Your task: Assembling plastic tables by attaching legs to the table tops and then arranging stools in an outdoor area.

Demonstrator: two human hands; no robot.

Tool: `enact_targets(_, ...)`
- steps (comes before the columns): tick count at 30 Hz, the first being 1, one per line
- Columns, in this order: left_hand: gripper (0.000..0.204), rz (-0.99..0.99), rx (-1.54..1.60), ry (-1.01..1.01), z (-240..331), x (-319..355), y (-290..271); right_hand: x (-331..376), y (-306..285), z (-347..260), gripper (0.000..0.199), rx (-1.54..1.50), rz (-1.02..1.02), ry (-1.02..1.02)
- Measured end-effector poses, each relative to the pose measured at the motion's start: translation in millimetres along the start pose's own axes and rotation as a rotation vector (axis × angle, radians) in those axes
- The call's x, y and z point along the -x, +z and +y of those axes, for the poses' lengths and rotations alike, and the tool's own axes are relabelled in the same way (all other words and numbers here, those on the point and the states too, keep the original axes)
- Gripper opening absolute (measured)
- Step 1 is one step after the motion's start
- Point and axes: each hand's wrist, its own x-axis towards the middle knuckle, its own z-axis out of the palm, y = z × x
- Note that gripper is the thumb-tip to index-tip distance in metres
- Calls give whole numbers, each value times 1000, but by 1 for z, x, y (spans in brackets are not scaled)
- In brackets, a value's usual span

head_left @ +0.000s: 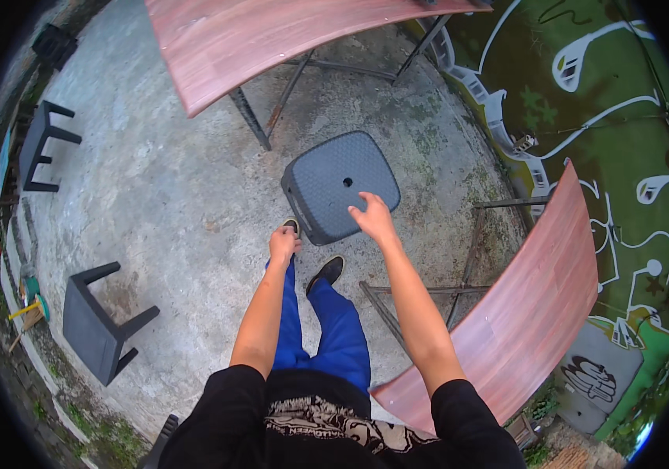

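Note:
A dark grey plastic stool (pixel 330 168) with a textured square top and a round hole in it stands upright in front of me. My right hand (pixel 373 217) hovers over the near right part of its seat, thumb and fingers apart, holding nothing. Whether the fingertips touch the seat is hard to judge. Just left of the stool's near corner hangs my left hand (pixel 283 245), above my shoe, its fingers curled in loosely with nothing visible in them. It looks apart from the stool.
A table with a reddish wood-look top (pixel 272 39) stands ahead, and a similar table (pixel 522 313) is close on my right. Two dark stools lie on their sides at the left, a nearer stool (pixel 92 324) and a farther stool (pixel 35 148). A painted green wall (pixel 584 156) rises at the right.

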Motion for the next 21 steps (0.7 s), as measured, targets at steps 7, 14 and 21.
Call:
enact_targets(7, 32, -45, 44, -49, -4, -113, 23, -94, 73, 2, 60, -254, -461, 557)
enact_targets(14, 24, -86, 254, -219, 5, -134, 14, -133, 86, -6, 47, -466, -543, 849)
enact_targets(21, 26, -73, 363, -276, 15, -135, 22, -149, 81, 4, 47, -463, -486, 846)
